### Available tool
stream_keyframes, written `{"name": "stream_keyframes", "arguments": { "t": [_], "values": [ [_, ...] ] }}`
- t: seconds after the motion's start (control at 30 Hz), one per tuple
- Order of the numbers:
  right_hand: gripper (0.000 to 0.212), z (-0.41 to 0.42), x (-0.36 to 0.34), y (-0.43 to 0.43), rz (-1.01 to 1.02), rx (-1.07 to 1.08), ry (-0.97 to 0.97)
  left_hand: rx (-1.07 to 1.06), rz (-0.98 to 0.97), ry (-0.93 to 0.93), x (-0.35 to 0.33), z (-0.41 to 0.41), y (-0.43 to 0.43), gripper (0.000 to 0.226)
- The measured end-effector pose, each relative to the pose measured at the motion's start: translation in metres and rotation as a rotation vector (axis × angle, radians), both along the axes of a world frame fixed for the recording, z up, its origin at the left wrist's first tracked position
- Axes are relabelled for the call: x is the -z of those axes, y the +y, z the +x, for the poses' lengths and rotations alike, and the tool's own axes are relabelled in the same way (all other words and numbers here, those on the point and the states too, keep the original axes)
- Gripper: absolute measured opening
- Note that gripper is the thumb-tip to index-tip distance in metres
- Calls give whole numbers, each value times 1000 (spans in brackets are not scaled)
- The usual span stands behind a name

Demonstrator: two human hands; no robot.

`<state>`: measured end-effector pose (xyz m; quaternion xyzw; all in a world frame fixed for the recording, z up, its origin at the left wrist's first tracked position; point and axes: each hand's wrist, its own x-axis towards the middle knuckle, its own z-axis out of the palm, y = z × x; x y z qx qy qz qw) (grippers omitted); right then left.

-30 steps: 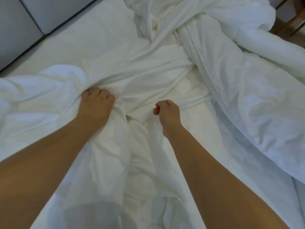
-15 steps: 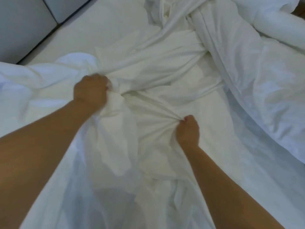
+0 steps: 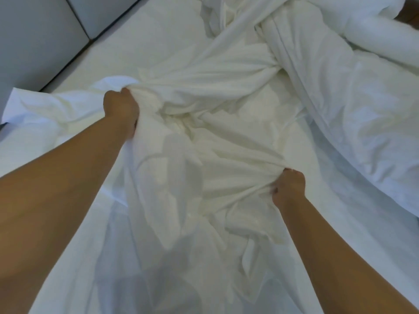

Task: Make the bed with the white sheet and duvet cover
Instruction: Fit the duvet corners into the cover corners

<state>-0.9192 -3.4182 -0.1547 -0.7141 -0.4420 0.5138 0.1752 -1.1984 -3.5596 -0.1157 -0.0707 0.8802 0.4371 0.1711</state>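
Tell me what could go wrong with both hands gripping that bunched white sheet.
The sheet twists into a tight rope where it meets the heaped duvet, so pulling may snag or drag the duvet along. The left hand and right hand each hold a wad of fabric, seemingly not an edge, so it may spread crooked.

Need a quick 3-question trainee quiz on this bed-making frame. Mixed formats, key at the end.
1. True or false: the left hand grips a bunch of the thin crumpled white sheet.
2. The right hand is: A) flat and open, B) gripping folds of the sheet, C) out of view.
3. Fill in: the bulky white duvet lies heaped on the person's ____ side.

Key: 1 true; 2 B; 3 right.
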Motion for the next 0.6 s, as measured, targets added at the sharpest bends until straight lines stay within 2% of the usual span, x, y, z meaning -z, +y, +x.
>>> {"name": "stream_keyframes", "arguments": {
  "t": [0.13,0.23,0.27,0.33,0.4,0.47,0.53,0.57,0.6],
  "values": [
    [27,-5,-5,-6,73,-92,-37,368,-311,421,-1,29,0,56],
    [29,-6,-11,-5,77,-125,-17,866,-438,830,7,60,-2,80],
    [29,-6,-11,-5,83,-132,-23,1095,-569,829,9,74,-2,85],
    [28,-5,-13,-9,161,-184,-94,1393,-906,587,20,93,-3,80],
    [31,-5,-12,-15,388,-362,-302,1401,-1092,412,23,97,-8,49],
    [43,-8,-8,-30,705,-626,-464,1293,-1006,326,21,80,-22,27],
    [44,-20,0,-51,966,-863,-471,1062,-673,187,9,55,-38,15],
    [40,-30,0,-62,974,-960,-412,914,-439,101,-3,43,-47,21],
    [34,-42,-4,-76,879,-1042,-318,741,-175,18,-15,34,-58,29]
  ]
}}
